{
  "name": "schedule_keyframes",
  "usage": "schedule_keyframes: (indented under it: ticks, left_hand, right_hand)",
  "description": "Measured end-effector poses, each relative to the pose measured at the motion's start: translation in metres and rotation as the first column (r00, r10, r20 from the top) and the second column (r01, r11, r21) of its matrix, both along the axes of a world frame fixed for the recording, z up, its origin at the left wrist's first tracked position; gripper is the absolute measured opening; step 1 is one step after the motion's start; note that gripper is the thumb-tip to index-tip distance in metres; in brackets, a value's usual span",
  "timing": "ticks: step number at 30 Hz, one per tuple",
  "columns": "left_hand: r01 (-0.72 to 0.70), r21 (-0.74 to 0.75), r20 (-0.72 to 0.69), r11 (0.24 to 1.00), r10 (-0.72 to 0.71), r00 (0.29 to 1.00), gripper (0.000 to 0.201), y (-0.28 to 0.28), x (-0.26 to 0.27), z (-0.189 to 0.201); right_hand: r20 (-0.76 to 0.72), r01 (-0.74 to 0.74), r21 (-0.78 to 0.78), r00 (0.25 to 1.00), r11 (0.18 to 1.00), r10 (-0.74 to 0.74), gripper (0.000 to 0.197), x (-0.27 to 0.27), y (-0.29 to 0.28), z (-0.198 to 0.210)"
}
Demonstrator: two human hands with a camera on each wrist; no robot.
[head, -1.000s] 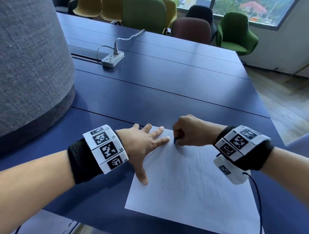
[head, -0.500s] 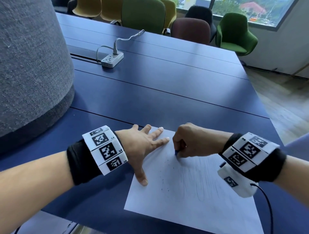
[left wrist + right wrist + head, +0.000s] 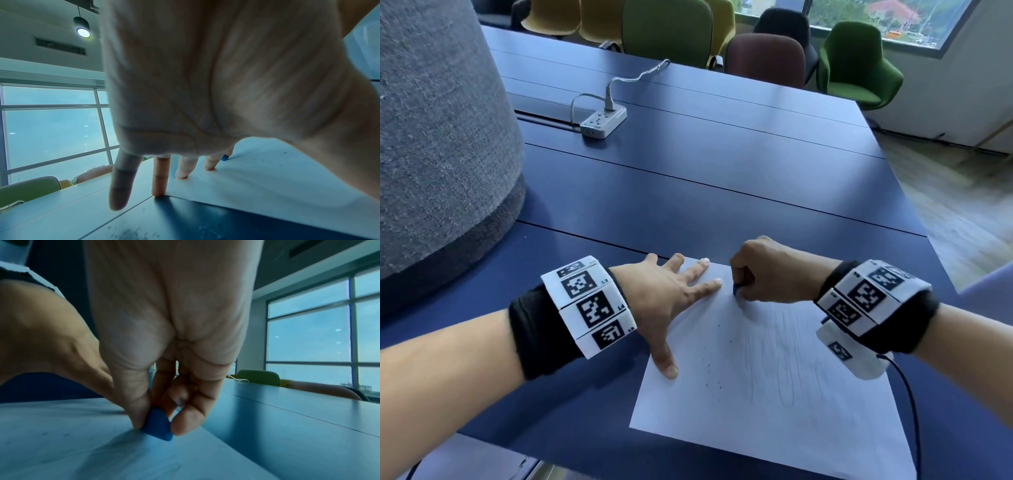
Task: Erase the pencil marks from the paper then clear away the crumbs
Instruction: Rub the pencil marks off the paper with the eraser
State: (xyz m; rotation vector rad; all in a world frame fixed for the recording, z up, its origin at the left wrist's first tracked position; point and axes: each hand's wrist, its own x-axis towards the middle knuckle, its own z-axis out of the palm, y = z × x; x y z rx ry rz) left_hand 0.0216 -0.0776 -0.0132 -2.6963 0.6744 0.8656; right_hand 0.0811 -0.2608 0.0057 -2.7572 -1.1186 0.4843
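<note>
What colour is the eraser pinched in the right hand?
Blue; the eraser shows best in the right wrist view.

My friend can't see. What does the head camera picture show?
A right hand pinches a small blue eraser against a white paper with faint pencil marks. The left hand presses flat on the paper's corner, on a dark blue table.

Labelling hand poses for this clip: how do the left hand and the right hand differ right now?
The left hand lies flat with fingers spread; the right hand is curled. The left holds nothing and presses the paper down; the right pinches a blue eraser against it. Both work at the sheet's far edge.
</note>
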Motion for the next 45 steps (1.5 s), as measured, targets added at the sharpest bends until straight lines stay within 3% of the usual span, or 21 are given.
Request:
schedule_keyframes:
  ticks: [6,12,16,20,22,26,31,40,43,45]
  left_hand:
    - [0.002,0.007,0.004,1.0,-0.002,1.0,0.14,-0.001,0.0,-0.001]
    - [-0.006,-0.002,-0.001,1.0,0.006,1.0,0.14,0.0,-0.001,0.0]
    - [-0.012,0.015,-0.003,1.0,0.012,1.0,0.14,-0.001,0.0,0.0]
    - [-0.01,0.01,-0.002,1.0,0.01,1.0,0.14,-0.001,-0.001,0.002]
    - [-0.013,0.013,0.003,1.0,0.013,1.0,0.14,-0.002,-0.001,0.002]
    - [-0.014,0.011,0.008,1.0,0.014,1.0,0.139,-0.002,-0.001,0.003]
    - [-0.044,-0.044,-0.002,0.998,0.044,0.999,0.137,0.0,-0.003,0.004]
    - [-0.075,-0.082,0.0,0.994,0.075,0.997,0.135,0.013,-0.004,0.002]
    - [0.031,-0.114,0.156,0.993,-0.012,0.988,0.122,0.001,-0.026,0.001]
    - [0.136,-0.116,0.187,0.984,-0.113,0.976,0.107,-0.016,-0.049,-0.004]
  right_hand:
    - [-0.152,-0.136,-0.077,0.981,0.988,0.124,0.007,-0.038,0.002,0.003]
    - [-0.043,-0.071,-0.039,0.997,0.997,0.07,0.009,-0.034,0.0,-0.001]
    - [-0.205,-0.166,-0.071,0.967,0.984,0.149,0.005,-0.058,0.002,0.002]
    - [-0.086,-0.056,-0.006,0.995,0.998,0.055,0.009,-0.037,-0.002,-0.001]
    - [-0.053,-0.069,-0.006,0.996,0.998,0.069,0.008,-0.046,-0.006,-0.004]
    - [-0.176,-0.138,0.019,0.974,0.99,0.139,0.008,-0.08,-0.02,-0.005]
    - [-0.072,0.022,0.034,0.997,0.999,-0.02,0.002,-0.098,-0.072,-0.011]
    - [-0.16,0.118,0.042,0.981,0.992,-0.11,0.008,-0.1,-0.091,-0.01]
    - [-0.185,0.133,0.043,0.975,0.99,-0.123,0.009,-0.099,-0.092,-0.011]
    - [-0.193,0.127,0.064,0.975,0.99,-0.113,0.01,-0.099,-0.094,-0.014]
